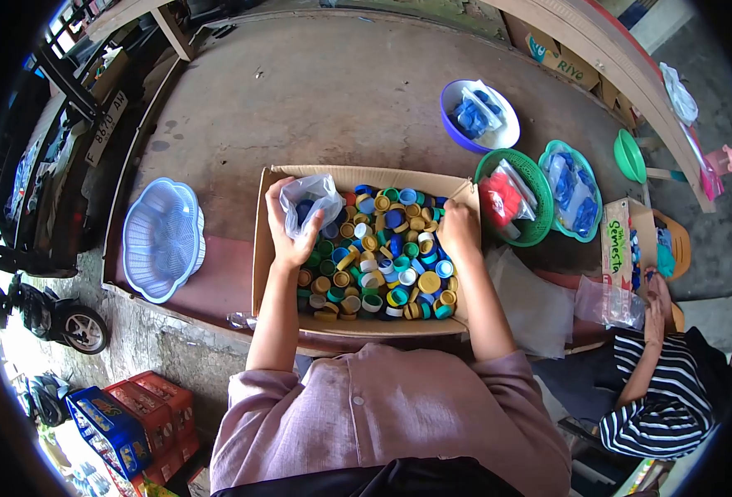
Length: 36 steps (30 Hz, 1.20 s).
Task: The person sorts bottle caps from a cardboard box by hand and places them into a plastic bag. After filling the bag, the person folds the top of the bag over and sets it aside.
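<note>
A cardboard box (364, 174) full of loose plastic bottle caps (370, 265) in yellow, blue, green and white sits in front of me. Over its left part, my left hand (287, 234) grips a clear plastic bag (325, 192) with its mouth spread. Dark blue caps show inside that bag. At the box's right side my right hand (459, 225) reaches down to the caps with its fingers curled. Whatever those fingers hold is hidden from the camera.
Left of the box stands a light blue basket (164, 240). To the right are a purple-rimmed bowl (507, 137), a green basket (536, 236) and a teal basket (595, 217) with bagged caps. Plastic sheets (532, 302) lie nearby. A person in striped sleeves (660, 402) works by another box (617, 248).
</note>
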Motion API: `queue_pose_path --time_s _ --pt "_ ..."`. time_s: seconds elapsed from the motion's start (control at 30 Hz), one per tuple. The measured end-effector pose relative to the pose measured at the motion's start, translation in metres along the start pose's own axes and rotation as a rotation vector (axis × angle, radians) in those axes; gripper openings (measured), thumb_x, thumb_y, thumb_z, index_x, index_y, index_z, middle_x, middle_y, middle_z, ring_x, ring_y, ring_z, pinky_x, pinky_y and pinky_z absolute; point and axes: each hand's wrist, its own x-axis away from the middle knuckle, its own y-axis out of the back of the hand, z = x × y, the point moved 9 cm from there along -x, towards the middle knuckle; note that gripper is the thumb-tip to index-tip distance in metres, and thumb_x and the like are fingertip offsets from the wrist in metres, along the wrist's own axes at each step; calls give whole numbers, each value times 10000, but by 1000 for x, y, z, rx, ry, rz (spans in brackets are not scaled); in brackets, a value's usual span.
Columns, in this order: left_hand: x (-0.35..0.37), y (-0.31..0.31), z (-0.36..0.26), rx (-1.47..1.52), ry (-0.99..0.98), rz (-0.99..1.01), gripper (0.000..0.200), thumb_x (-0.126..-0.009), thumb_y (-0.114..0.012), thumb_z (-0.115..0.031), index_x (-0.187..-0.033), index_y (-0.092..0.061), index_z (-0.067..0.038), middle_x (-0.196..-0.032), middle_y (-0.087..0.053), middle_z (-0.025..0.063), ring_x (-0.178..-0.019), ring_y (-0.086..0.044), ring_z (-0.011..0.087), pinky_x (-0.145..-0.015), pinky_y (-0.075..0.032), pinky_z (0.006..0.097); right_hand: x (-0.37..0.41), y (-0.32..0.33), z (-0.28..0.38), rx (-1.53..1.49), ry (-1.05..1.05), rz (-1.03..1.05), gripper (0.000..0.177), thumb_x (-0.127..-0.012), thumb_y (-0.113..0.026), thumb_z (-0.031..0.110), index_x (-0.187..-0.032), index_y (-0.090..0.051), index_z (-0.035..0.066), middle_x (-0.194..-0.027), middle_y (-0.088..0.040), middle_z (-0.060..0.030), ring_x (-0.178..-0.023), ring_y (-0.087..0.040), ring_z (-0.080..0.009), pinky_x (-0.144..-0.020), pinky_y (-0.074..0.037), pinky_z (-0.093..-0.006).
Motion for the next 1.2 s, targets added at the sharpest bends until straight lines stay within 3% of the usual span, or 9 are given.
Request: queue_pose_path --time_s 0.27,0.47,0.67,0.77,0.8,0.87,1.1,1.17,1.2 --pt "4 -13 1 -114 -7 138 601 -706 -689 -177 -1186 -377 6 -1036 -480 132 -945 -511 214 -831 -435 332 -25 -33 4 119 -51 -13 290 -760 -595 -8 -1038 -512 0 -1061 -497 -187 -895 -617 -332 -712 -539 -378" --pt "2 -18 0 -100 3 168 626 -729 -690 -246 -1205 -365 -3 -1062 -478 129 -951 -502 202 -838 -430 333 -16 -21 -5 -192 145 -130 426 -629 -675 -58 -988 -467 39 -1056 -449 -213 -869 -576 -411 -722 -501 -448" --pt "1 -18 -6 -142 -53 156 582 -701 -690 -176 -1160 -391 19 -988 -516 128 -884 -526 205 -793 -450 325 -21 -35 2 -6 -64 135 477 -632 -661 -68 -1070 -478 -26 -1153 -433 -236 -991 -568 -379 -757 -524 -400" --pt "1 -16 -3 -82 -30 123 573 -704 -687 -184 -1154 -397 18 -990 -515 131 -879 -525 205 -786 -448 324 -21 -19 8 -24 168 -46 434 -615 -668 -58 -1016 -508 -17 -1102 -485 -214 -934 -585 -353 -757 -524 -372" --pt "1 -16 -5 -108 -35 126 567 -704 -686 -185 -1150 -401 17 -989 -513 130 -877 -523 205 -786 -446 324 -15 -8 6 -94 207 -118 416 -600 -684 -44 -976 -515 3 -1071 -511 -173 -945 -583 -293 -774 -513 -334" --pt "1 -16 -6 -132 -39 127 561 -704 -686 -185 -1146 -405 15 -987 -512 129 -876 -521 204 -785 -444 325 -9 -1 1 -789 111 128 421 -608 -688 -57 -982 -511 23 -1051 -514 -119 -991 -570 -235 -829 -497 -313" --pt "1 -22 -2 -142 -44 178 566 -713 -680 -205 -1157 -399 8 -998 -498 118 -908 -502 196 -813 -429 326 41 56 22 -1109 482 -181 434 -651 -651 -116 -1034 -503 21 -1025 -512 -75 -1000 -557 -169 -883 -477 -322" --pt "4 -22 2 -134 -26 194 587 -724 -676 -231 -1180 -388 1 -1020 -492 113 -937 -492 191 -831 -421 326 43 47 16 -1491 339 -108 358 -721 -640 -70 -1035 -508 42 -1031 -524 -60 -1002 -552 -156 -855 -482 -307" --pt "3 -23 0 -131 -27 197 586 -724 -675 -229 -1180 -387 1 -1023 -491 114 -940 -493 192 -834 -421 328 42 24 10 -1765 61 38 236 -814 -610 15 -1026 -518 61 -1050 -546 -61 -1001 -549 -145 -821 -484 -287"
